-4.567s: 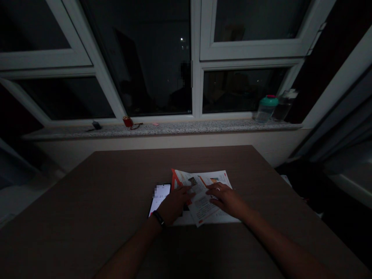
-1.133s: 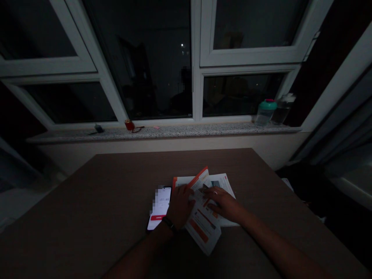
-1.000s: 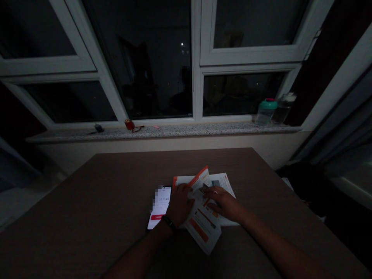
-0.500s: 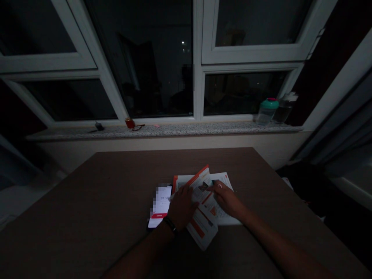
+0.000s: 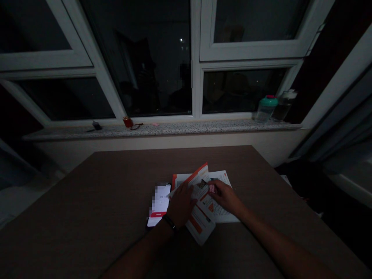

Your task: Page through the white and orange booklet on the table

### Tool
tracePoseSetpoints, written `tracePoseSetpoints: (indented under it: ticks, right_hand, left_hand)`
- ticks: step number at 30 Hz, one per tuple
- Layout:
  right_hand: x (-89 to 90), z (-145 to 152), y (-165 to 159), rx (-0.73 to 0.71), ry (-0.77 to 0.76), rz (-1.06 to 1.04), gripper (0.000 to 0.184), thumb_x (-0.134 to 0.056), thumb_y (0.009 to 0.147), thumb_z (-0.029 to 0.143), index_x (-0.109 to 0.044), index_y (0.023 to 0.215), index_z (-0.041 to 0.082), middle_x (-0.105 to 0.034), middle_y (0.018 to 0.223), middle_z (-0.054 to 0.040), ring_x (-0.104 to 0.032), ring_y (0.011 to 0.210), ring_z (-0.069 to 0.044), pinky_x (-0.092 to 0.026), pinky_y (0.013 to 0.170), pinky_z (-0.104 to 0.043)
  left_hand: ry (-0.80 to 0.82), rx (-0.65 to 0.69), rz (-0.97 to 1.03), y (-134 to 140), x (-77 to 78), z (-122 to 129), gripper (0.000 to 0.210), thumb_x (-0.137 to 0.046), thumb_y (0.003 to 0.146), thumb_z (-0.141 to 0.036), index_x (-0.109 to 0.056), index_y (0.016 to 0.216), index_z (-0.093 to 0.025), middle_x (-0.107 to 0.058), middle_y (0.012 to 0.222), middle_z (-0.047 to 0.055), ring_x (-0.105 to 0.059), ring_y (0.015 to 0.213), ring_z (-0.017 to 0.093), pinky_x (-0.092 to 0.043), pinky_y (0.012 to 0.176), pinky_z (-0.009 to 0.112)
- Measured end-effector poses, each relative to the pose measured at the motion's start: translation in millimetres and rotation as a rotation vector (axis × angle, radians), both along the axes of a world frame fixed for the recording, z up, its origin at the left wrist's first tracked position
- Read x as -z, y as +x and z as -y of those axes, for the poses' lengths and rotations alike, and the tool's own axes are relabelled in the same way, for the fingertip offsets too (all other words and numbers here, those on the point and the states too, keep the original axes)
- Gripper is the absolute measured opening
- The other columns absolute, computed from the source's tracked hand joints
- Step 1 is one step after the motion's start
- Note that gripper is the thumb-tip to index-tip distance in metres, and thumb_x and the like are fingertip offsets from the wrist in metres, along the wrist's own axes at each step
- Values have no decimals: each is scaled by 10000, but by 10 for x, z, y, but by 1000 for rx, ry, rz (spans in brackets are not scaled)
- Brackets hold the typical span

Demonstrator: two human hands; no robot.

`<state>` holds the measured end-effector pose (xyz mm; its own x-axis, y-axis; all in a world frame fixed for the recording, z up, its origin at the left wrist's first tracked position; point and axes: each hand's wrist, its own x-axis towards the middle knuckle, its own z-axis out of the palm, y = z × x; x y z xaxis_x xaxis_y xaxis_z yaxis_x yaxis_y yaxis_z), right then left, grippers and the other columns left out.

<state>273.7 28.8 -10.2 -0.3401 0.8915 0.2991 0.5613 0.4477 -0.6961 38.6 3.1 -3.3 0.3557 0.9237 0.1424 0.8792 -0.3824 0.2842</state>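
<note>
An orange-and-white printed sheet (image 5: 202,229), folded at a slant, lies over an open booklet or paper (image 5: 221,175) on the table. My left hand (image 5: 180,205), with a dark band at its wrist, rests on the sheet's left part, fingers stretched out and holding nothing. Over the sheet's right side, my right hand (image 5: 225,193) pinches a small pink block-like thing (image 5: 212,188) with dark marks. Its kind is too small to make out. Left of the papers, a lit phone (image 5: 159,221) lies close to my left hand and shows digits and a red bar.
The brown table (image 5: 122,186) reaches toward a stone windowsill (image 5: 180,128). On the sill stand a green-lidded bottle (image 5: 266,110), a second clear bottle (image 5: 283,106), a small red container (image 5: 127,122) and a small dark item (image 5: 96,125). Dark windows rise behind.
My right hand has turned slightly, and the pink thing in its fingers shows more plainly. My left hand stays on the sheet. The whole view has shifted slightly.
</note>
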Motion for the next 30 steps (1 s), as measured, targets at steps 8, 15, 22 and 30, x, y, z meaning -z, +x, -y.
tracePoseSetpoints:
  ticks: [8,15,22,30]
  right_hand:
    - [22,-1,39,-27,-96,11,347,-641,807,212,-598,1151,217,-660,958,-30,-617,810,-179,-482,723,-286]
    - [-43,119,33,-105,-136,26,340,-671,784,184,-625,1117,237,-672,1013,-23,-628,882,-188,-481,775,-289]
    - [30,-34,-49,-6,-75,31,386,-612,814,192,-595,1199,216,-648,1130,-72,-619,978,-212,-478,851,-336]
    - [-8,-12,1,-67,-101,25,371,-657,799,210,-624,1168,234,-668,1076,-53,-628,940,-213,-480,817,-313]
  left_hand:
    - [-12,0,-6,-7,34,-23,472,-529,937,-284,-429,1385,-175,-345,1526,152,-318,1407,332,-335,1115,537]
    - [39,37,16,-10,78,-20,556,-582,919,-397,-404,1421,-237,-336,1525,135,-327,1392,357,-330,1108,559]
    - [38,28,8,25,81,4,596,-609,898,-470,-420,1421,-256,-290,1553,110,-291,1407,374,-324,1111,566]
    - [55,25,-11,26,90,13,581,-584,915,-487,-428,1415,-237,-298,1549,130,-300,1408,374,-334,1107,567]
